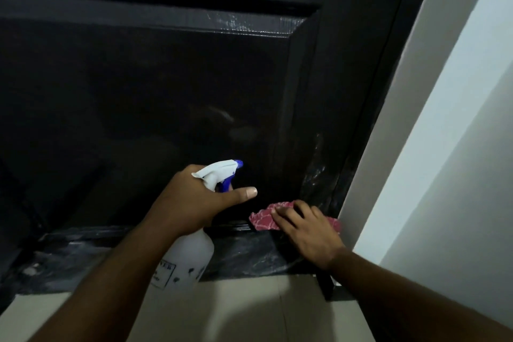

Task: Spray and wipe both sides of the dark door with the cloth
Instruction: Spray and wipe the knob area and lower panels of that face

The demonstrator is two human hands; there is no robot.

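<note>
Floor: pale tiled floor in the lower part of the view, dim light.
A thin grout line runs toward the dark door, whose bottom edge meets the tiles in a straight line. At the door's lower right corner a small black block stands on the tile, just beside the foot of the white wall; can't tell what it is. The white spray bottle sits low over the tiles with its base hidden, so floor contact can't be told. A soft shadow crosses the tile centre.
</note>
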